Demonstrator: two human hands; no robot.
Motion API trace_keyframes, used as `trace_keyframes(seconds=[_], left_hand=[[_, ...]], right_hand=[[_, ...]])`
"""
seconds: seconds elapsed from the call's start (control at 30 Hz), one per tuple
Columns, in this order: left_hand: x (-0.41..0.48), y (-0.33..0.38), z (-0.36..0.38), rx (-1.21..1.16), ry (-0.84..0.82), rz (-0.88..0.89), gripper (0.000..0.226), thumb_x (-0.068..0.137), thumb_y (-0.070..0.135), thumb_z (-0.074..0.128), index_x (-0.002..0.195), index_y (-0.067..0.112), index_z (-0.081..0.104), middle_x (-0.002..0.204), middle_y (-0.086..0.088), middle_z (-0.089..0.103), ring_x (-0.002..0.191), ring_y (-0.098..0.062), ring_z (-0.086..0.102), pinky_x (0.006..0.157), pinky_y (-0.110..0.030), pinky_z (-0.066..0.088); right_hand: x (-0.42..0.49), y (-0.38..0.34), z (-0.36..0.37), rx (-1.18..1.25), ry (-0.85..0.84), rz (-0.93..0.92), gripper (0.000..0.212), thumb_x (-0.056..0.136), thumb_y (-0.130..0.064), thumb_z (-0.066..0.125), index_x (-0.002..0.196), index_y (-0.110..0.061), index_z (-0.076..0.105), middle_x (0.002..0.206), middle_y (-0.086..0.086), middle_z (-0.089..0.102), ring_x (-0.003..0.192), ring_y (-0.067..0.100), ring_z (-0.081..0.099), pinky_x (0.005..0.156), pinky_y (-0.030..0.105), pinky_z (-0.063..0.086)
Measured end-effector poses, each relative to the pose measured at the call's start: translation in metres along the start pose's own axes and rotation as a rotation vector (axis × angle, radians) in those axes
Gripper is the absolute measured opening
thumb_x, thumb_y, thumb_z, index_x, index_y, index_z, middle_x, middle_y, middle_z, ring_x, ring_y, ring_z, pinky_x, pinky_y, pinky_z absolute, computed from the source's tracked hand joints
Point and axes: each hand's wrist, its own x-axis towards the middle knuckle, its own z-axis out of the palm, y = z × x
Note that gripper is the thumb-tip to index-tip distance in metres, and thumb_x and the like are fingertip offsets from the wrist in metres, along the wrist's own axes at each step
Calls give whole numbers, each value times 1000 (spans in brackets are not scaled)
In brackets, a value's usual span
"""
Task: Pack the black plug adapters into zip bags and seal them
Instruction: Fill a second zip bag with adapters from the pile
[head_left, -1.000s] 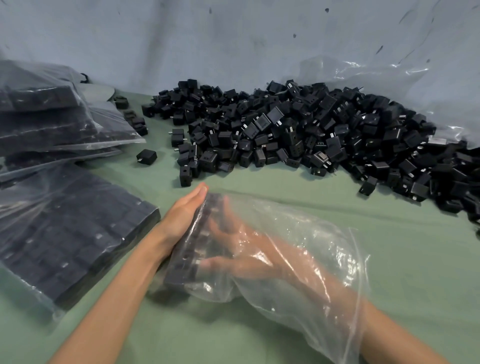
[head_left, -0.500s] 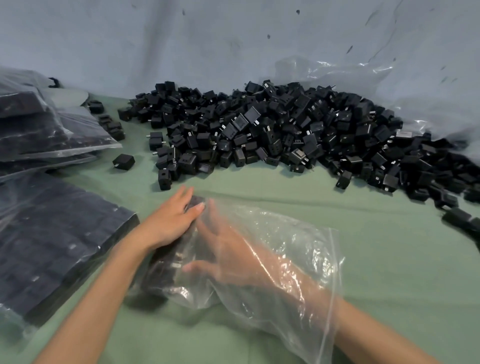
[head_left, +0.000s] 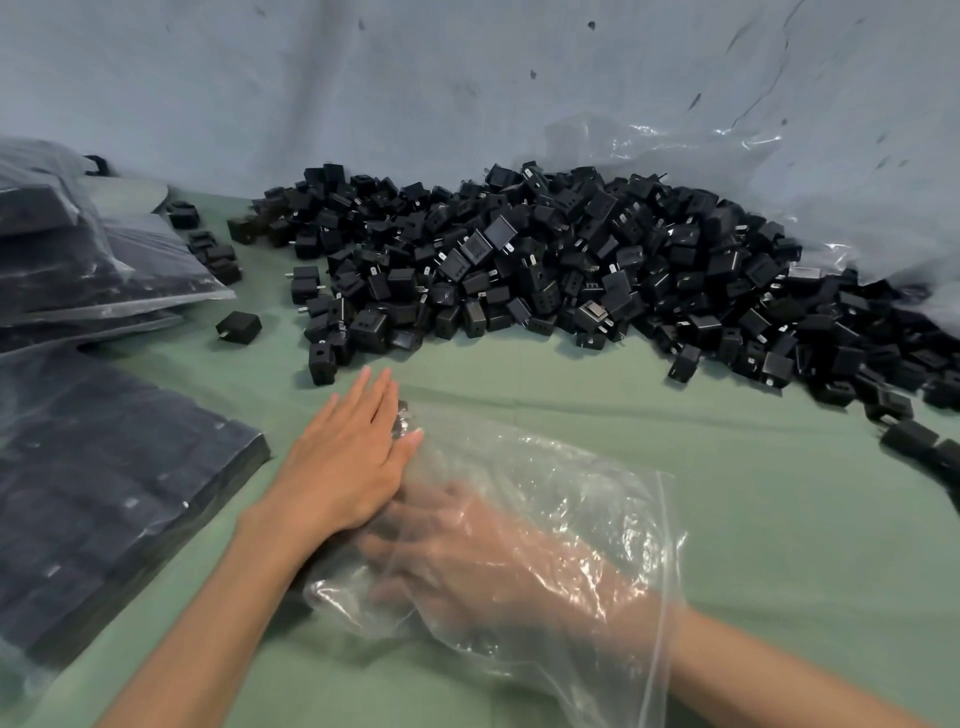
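Head view, one moment, items as I logged them from my station.

Item 1: green surface (head_left: 753, 509), cloth-covered, carrying everything below.

Item 2: loose pile of black plug adapters (head_left: 571, 270), heaped along the far side against a pale backdrop (head_left: 415, 78), spilling toward the right edge; a few strays lay apart on the left, one single adapter (head_left: 239, 326) well clear of the heap.

Item 3: clear zip bag (head_left: 561, 499), lying on the surface in the near centre, mouth open toward the right, zip strip running down its right edge. A few dark adapters showed blurred inside at its left end; I could not count them.

Item 4: my right hand (head_left: 467, 561), inside the bag through the mouth, fingers spread and reaching left; whether it held an adapter I could not tell through the film.

Item 5: my left hand (head_left: 353, 457), outside the bag, flat and open, fingers together, pressing on the bag's left end.

Item 6: filled bag of adapters (head_left: 104, 483), flat on the left, adapters packed in rows.

Item 7: stacked filled bags (head_left: 78, 265), far left, piled one on another.
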Motion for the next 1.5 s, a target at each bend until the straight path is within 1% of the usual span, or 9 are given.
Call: trace_keyframes(seconds=[0.27, 0.53, 0.67, 0.8, 0.9, 1.0, 1.13, 1.33, 1.5], left_hand=[[0, 4, 2, 53, 32, 25, 67, 97, 50, 9, 149, 17, -16, 156, 4, -24, 140, -8, -27, 113, -28, -14], [-2, 3, 3, 122, 40, 20, 55, 100, 45, 11, 150, 35, -9, 157, 10, -21, 143, -14, -23, 120, -42, -2], [-2, 6, 4, 82, 42, -24, 54, 101, 45, 12, 151, 36, -7, 157, 13, -22, 145, -14, -21, 119, -47, 14], [-3, 6, 1, 57, 32, 21, 54, 101, 46, 14, 149, 42, -8, 154, 17, -28, 144, -12, -21, 112, -49, 29], [-3, 7, 0, 90, 20, 54, 50, 101, 45, 16, 149, 44, 2, 154, 18, -28, 144, -9, -21, 106, -45, 37], [-3, 8, 0, 98, 20, 22, 50, 101, 45, 17, 150, 41, 7, 154, 19, -27, 144, -8, -21, 100, -42, 42], [-3, 5, 1, 88, 1, 28, 51, 100, 48, 17, 150, 41, 6, 154, 21, -26, 142, -5, -23, 101, -45, 40], [3, 0, -11, -331, -70, 19, 54, 99, 50, 11, 151, 37, 2, 157, 21, -6, 141, 6, -10, 120, -39, 9], [-5, -19, -22, -761, -37, -23, 58, 92, 62, 16, 148, 45, 22, 149, 31, 18, 136, 8, 16, 111, -22, 12]], right_hand=[[-5, 12, 5, -301, 60, -134, 56, 93, -60, 30, 145, -43, 25, 153, -24, 14, 132, -7, 14, 96, 25, 22], [-11, 41, 12, 53, 178, -397, 70, 89, -43, 52, 150, -27, 21, 159, 3, 14, 136, 20, 33, 104, 44, 29], [-29, 77, -15, 90, -290, -133, 59, 93, -51, 47, 144, -22, 39, 154, 2, 29, 143, 17, 22, 119, 31, 8], [-89, 133, -99, 397, -504, 337, 21, 87, -42, 64, 107, -46, 67, 117, -2, 67, 111, 19, 62, 102, 38, 46], [-97, 168, -132, 669, 21, 512, 10, 87, -23, 68, 91, -23, 77, 96, 6, 74, 87, 18, 70, 83, 29, 53], [-73, 202, -120, 160, 552, 883, 24, 86, -16, 63, 107, -22, 70, 113, 11, 64, 101, 23, 61, 89, 30, 46], [-58, 217, -82, -73, 374, 1028, 38, 83, -43, 67, 112, -18, 63, 139, 12, 35, 114, 36, 51, 93, 43, 44], [-69, 219, -74, -135, 623, 923, 18, 88, -19, 63, 87, -7, 49, 111, 15, 48, 85, 38, 55, 70, 37, 40], [-103, 221, -78, -109, 418, 831, 53, 84, -23, 61, 132, -31, 41, 119, 8, 47, 91, 26, 58, 82, 39, 47]])
